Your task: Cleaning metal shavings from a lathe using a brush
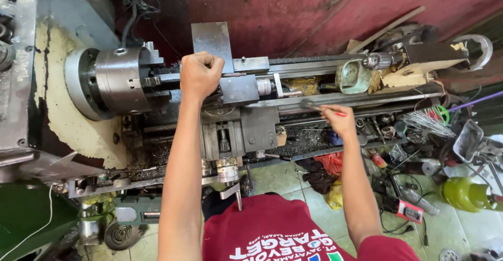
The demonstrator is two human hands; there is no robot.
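I look down on a metal lathe with a grey chuck (pixel 112 80) at the left and a tool post (pixel 238 88) near the middle. My left hand (pixel 200 74) is a closed fist over the tool post area, just right of the chuck; what it grips is hidden. My right hand (pixel 338 118) rests on the lathe bed rail (pixel 377 100) farther right, holding a slim tool with a red handle (pixel 314 107). A drill chuck (pixel 378 60) sits on the tailstock at the far right.
The carriage with its handwheel (pixel 229 173) is below my left arm. Cluttered floor at right holds a green gas cylinder (pixel 465 194), a red meter (pixel 402 208), wires, rags and metal shavings. A red wall runs behind the lathe.
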